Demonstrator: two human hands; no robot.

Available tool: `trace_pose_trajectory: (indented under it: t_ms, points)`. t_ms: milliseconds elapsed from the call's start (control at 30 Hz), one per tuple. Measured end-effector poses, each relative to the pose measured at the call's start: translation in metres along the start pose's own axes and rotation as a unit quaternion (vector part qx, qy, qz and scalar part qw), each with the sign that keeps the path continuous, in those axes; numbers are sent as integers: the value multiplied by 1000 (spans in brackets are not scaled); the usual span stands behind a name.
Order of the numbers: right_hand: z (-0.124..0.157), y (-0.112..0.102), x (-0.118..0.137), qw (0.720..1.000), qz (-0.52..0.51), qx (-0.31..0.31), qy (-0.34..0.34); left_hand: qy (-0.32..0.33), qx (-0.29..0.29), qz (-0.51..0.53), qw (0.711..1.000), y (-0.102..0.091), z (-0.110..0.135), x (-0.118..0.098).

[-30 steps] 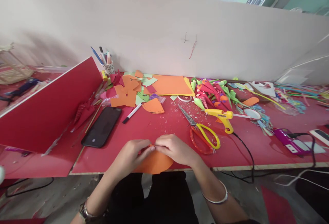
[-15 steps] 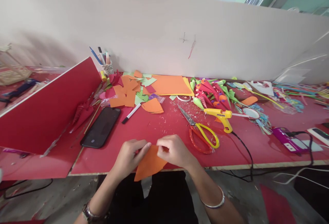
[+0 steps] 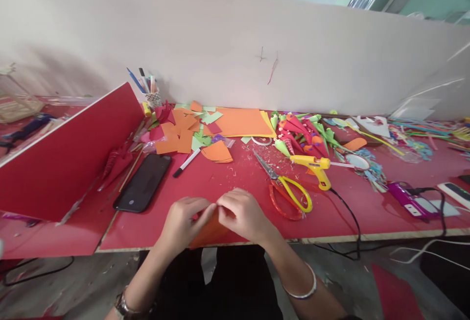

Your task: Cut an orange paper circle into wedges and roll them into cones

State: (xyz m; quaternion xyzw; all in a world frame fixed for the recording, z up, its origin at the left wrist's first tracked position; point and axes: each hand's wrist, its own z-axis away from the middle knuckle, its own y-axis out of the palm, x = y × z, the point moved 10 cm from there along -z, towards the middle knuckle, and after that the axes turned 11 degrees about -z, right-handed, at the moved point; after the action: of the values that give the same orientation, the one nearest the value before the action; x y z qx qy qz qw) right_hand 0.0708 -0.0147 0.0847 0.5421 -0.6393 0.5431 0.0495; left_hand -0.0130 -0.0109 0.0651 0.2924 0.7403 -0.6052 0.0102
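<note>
Near the table's front edge, a sheet of orange paper [image 3: 210,232] is pinched at its top between both my hands. My left hand [image 3: 186,221] grips it with thumb and forefinger, the wrist wearing a watch. Its fingertips touch those of my right hand [image 3: 244,214], which is also closed on the paper. Much of the sheet is hidden behind the hands. Scissors [image 3: 284,185] with red and yellow handles lie open to the right. Beyond them rests a yellow glue gun [image 3: 314,165]. A fan of cut orange paper pieces [image 3: 217,152] lies ahead of my hands.
A black phone [image 3: 143,183] and a marker [image 3: 186,162] lie left. Red board [image 3: 73,153] leans farther left. At the back are orange sheets [image 3: 242,121] and a heap of small paper cones [image 3: 301,131]. A purple power strip [image 3: 413,200] sits right.
My right hand has moved left until its fingertips meet the left hand's. The orange paper has bent over and shows less below the hands.
</note>
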Motion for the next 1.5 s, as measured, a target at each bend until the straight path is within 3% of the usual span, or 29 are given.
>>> trace_pose_trajectory:
  t_ms: [133, 267, 467, 567, 733, 800, 967, 1100, 1200, 1300, 1367, 1433, 1500]
  points:
    - [-3, 10, 4, 998, 62, 3, -32, 83, -28, -75, 993, -4, 1, -14]
    - [-1, 4, 3, 997, 70, -7, -39, 146, -62, -90, 983, -11, 5, -26]
    - [14, -33, -37, 997, 34, -59, 45, 83, -97, -38, 991, -32, 5, -2]
    - [16, -45, -48, 992, -34, -86, 86, 57, -80, -20, 995, -32, 2, 10]
    - [2, -12, -24, 996, -83, 17, 40, 17, -51, -20, 998, -20, -4, 15]
    - [-2, 0, -20, 996, -73, 36, 35, 47, -45, -50, 997, -16, -5, 6]
    - [-3, 6, -22, 996, -70, 28, 55, 109, -138, -138, 975, -30, -4, -17]
    - [3, -3, -30, 992, -100, 2, 79, 88, -168, -178, 965, -38, -3, -4]
    - [14, -16, -53, 970, -183, -56, 147, 4, -160, -183, 970, -41, -2, 31]
    - [28, -22, -81, 919, -289, -136, 231, -102, -111, -32, 988, -32, 1, 65]
    - [34, -20, -91, 890, -329, -175, 260, -105, -15, 141, 984, -7, 1, 62]
    - [35, -16, -95, 877, -346, -193, 270, -80, 73, 262, 959, 15, 2, 43]
    - [34, -9, -95, 875, -354, -187, 272, -88, 94, 296, 947, 25, 4, 33]
